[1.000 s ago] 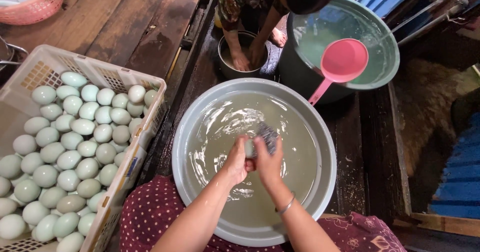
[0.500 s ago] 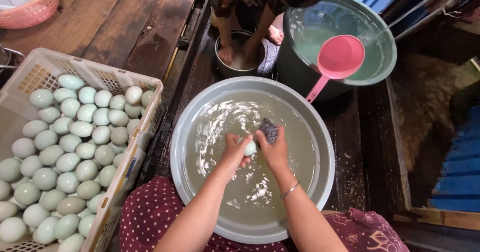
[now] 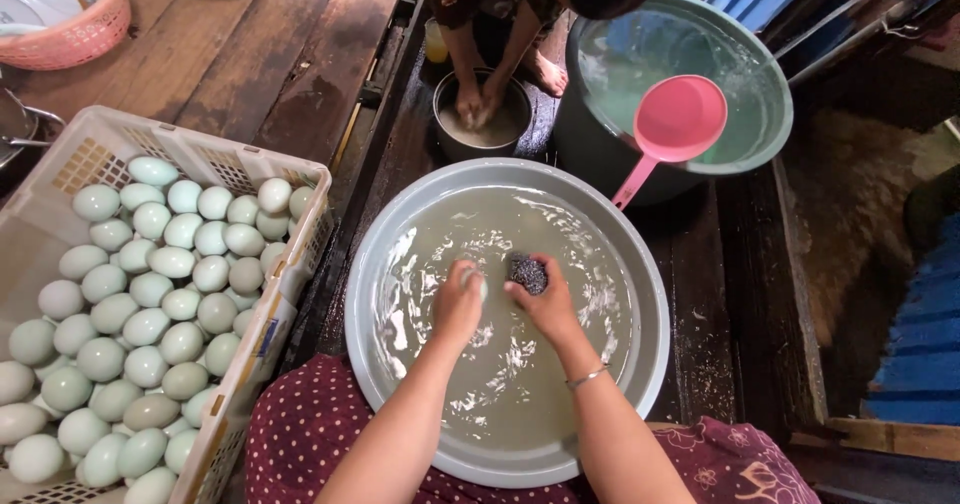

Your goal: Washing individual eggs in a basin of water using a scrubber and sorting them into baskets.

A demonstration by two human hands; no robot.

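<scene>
Both my hands are over a wide grey basin (image 3: 640,264) of cloudy water. My left hand (image 3: 458,304) is closed around a pale egg (image 3: 478,282), of which only a sliver shows. My right hand (image 3: 545,302) grips a dark steel scouring pad (image 3: 528,273) and holds it against the egg. A thin bracelet sits on my right wrist. The hands touch each other just above the water's surface.
A white plastic crate (image 3: 290,264) of several pale green eggs stands at my left. Another person crouches beyond the basin, with both hands in a small metal pot (image 3: 448,144). A big green tub (image 3: 770,124) of water holds a pink ladle (image 3: 676,122). A pink basket (image 3: 80,39) sits at the far left.
My hands have shifted slightly toward the far side of the basin while rubbing the egg with the pad. The water ripples around them.
</scene>
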